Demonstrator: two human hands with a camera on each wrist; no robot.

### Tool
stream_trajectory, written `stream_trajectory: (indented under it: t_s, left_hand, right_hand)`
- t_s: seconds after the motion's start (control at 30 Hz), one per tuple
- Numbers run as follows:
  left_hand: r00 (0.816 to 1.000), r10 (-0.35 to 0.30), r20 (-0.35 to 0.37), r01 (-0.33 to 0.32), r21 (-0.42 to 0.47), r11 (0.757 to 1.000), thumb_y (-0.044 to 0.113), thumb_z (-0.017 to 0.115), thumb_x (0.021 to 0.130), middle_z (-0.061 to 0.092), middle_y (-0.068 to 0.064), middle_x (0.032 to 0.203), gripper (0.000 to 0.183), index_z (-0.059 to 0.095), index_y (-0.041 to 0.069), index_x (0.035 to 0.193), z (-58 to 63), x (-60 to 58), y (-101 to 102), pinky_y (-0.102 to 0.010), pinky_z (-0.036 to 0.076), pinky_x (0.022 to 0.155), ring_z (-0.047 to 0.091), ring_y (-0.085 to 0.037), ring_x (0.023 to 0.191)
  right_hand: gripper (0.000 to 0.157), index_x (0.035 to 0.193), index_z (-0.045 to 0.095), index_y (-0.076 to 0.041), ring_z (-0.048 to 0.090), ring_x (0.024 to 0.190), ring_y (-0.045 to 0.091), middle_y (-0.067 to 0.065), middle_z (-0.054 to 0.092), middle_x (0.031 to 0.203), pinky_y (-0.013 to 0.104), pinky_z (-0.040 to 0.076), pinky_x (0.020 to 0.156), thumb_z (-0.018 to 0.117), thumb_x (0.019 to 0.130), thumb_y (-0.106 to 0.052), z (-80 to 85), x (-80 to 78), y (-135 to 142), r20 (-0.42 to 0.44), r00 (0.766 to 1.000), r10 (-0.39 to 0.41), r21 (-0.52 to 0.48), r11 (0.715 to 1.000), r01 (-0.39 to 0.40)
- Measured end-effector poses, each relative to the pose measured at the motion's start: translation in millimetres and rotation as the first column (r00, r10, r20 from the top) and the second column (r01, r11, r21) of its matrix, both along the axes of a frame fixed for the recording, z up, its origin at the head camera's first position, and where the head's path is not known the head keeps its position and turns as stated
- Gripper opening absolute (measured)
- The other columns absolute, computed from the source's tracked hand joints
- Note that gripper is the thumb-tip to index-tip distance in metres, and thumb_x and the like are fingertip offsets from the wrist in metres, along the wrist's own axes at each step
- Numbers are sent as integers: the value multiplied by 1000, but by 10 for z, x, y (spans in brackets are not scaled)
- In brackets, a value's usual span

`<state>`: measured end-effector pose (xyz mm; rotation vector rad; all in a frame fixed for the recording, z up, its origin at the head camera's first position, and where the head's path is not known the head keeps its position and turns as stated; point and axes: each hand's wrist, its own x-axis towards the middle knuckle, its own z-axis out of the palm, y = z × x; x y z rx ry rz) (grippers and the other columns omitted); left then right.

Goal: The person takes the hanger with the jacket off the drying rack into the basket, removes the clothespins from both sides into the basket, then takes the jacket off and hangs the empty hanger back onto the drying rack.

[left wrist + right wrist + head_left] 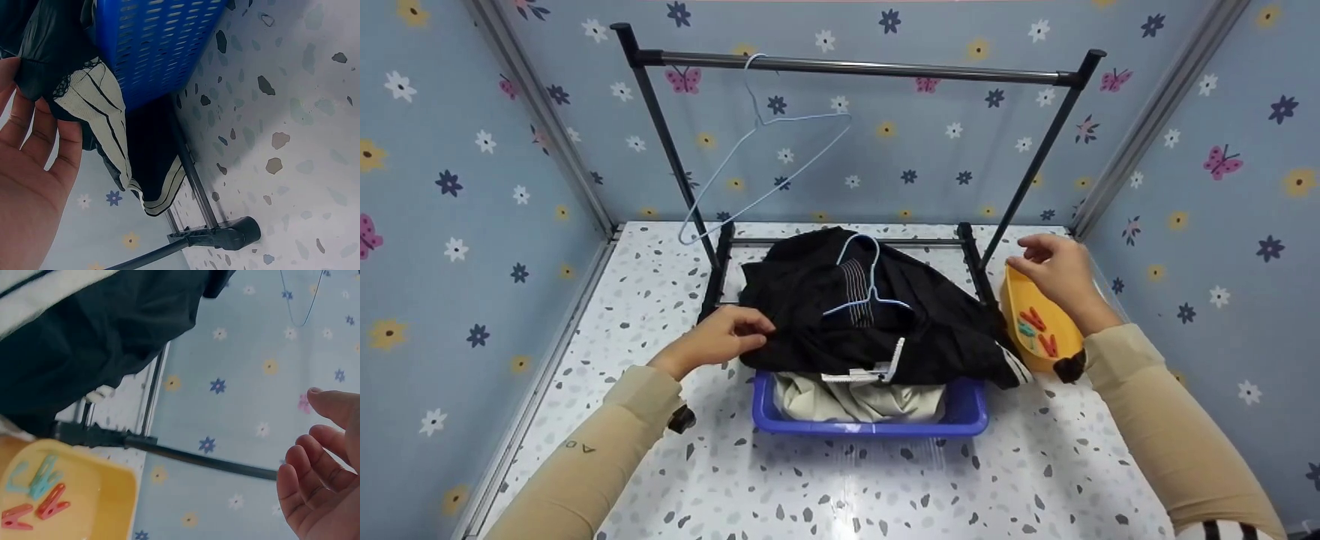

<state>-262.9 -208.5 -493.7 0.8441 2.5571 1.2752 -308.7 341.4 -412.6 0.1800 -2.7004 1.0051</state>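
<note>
A black jacket (802, 307) with white-striped trim lies heaped over a blue basket (870, 429). A light-blue hanger (873, 277) shows at its neck, the lower part hidden by cloth. At the jacket's left edge my left hand (716, 341) pinches the black cloth; in the left wrist view, the cloth (48, 62) lies between thumb and fingers. My right hand (1061, 274) is above the far end of a yellow tray (1061, 322), fingers loosely bent and holding nothing. Red and teal clothespins (1048, 345) lie in that tray.
A black metal rack (870, 67) stands behind the basket. Another light-blue hanger (765, 124) hangs from its bar, left of centre. Pale cloth (847, 399) lies in the basket under the jacket. Flower-patterned walls (1222, 247) enclose the speckled table (697, 480).
</note>
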Motion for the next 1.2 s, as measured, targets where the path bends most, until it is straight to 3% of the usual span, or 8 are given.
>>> stream_trajectory:
  t_s: [0.13, 0.43, 0.7, 0.93, 1.2]
  left_hand:
    - [1000, 0, 5, 0, 2, 1000, 2, 74, 102, 81, -27, 117, 18, 81, -5, 117, 2, 3, 1, -23, 57, 89, 66, -4, 94]
    - [1000, 2, 12, -2, 3, 1000, 3, 73, 103, 81, -26, 119, 18, 82, -4, 117, 17, 17, 1, -23, 57, 88, 67, -6, 94]
    - [1000, 2, -2, -2, -2, 1000, 1, 74, 102, 81, -26, 118, 18, 82, -4, 117, 9, 12, -2, -22, 56, 91, 68, -8, 96]
    - [1000, 12, 7, -12, -6, 1000, 2, 74, 103, 81, -25, 121, 17, 82, -3, 117, 18, 20, 2, -24, 57, 93, 71, -14, 102]
    - [1000, 14, -1, -14, 2, 1000, 2, 74, 102, 81, -26, 119, 18, 82, -3, 117, 23, 15, 7, -26, 58, 91, 69, -12, 98]
  right_hand:
    - [36, 131, 78, 6, 58, 83, -9, 25, 76, 105, 3, 46, 75, 84, 101, -14, 34, 34, -170, -43, 998, 54, -8, 999, -54]
    - [40, 134, 77, 6, 62, 85, -9, 30, 77, 111, 5, 52, 80, 87, 99, -12, 92, 130, -561, -31, 988, 148, -90, 985, -150]
    - [44, 136, 76, 5, 76, 101, 29, 29, 79, 117, 7, 52, 84, 89, 98, -12, 72, 176, -811, -8, 976, 215, -77, 974, -215]
    - [45, 132, 77, 5, 76, 93, 25, 29, 80, 111, 10, 55, 82, 92, 93, -10, 13, 195, -1032, -19, 962, 273, -86, 958, -274]
    - [48, 135, 75, 6, 79, 100, 39, 27, 81, 112, 27, 62, 89, 92, 94, -10, -42, 212, -1296, 4, 938, 346, -78, 935, -345]
